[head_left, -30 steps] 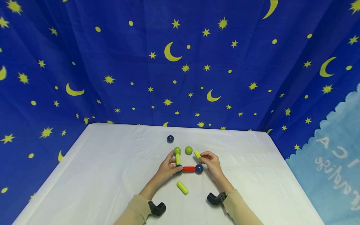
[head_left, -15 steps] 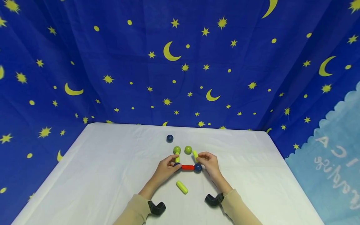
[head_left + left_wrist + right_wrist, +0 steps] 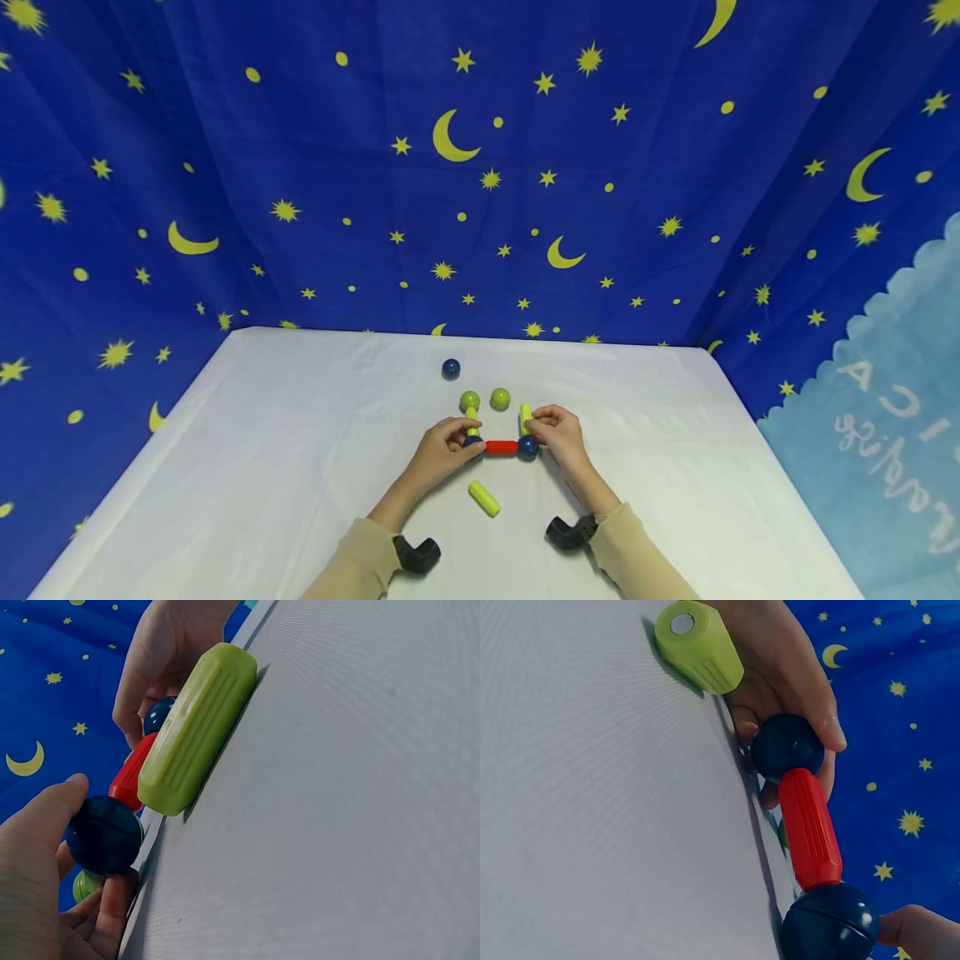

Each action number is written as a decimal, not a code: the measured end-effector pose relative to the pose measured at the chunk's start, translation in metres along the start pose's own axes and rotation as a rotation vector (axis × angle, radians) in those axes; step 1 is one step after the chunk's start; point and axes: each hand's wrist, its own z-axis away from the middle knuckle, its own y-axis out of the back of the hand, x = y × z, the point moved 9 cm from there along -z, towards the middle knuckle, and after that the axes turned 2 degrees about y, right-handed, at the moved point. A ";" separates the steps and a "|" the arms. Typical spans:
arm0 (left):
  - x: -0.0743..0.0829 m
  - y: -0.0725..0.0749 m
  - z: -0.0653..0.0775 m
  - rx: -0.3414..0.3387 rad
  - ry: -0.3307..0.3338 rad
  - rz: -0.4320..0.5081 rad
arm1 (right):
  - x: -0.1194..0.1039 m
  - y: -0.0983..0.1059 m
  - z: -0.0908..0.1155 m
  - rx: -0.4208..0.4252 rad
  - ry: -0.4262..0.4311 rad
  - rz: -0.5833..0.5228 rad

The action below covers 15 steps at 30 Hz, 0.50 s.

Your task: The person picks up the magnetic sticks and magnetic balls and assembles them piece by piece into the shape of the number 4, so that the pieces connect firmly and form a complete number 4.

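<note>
My left hand [image 3: 438,452] grips a dark blue ball [image 3: 103,836] between thumb and fingers. From that ball a red magnetic rod [image 3: 501,447] runs right to a second blue ball [image 3: 528,448]. A yellow-green rod [image 3: 472,413] reaches away from the left ball to a green ball [image 3: 469,401]. With fingertips, my right hand [image 3: 561,437] pinches another yellow-green rod [image 3: 526,412], its near end right at the second blue ball. In the right wrist view only part of the right hand [image 3: 922,930] shows, beside that ball.
A loose green ball [image 3: 500,399] lies between the two upright-running rods' far ends. Farther back is a loose blue ball [image 3: 451,369]. One yellow-green rod [image 3: 483,498] lies nearer, between the forearms. A star-patterned blue curtain [image 3: 360,150] closes off the white table [image 3: 337,392].
The right hand's rod has turned from slanting to nearly straight away and come down to the right blue ball. My left fingers have shifted nearer over the left rod.
</note>
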 end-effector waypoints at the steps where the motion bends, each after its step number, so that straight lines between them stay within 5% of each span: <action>1: 0.000 0.000 0.000 -0.004 0.000 -0.002 | 0.000 0.000 0.000 0.001 -0.002 0.005; 15: 0.005 0.003 0.002 0.003 -0.078 -0.024 | -0.002 -0.002 0.001 -0.033 0.041 0.005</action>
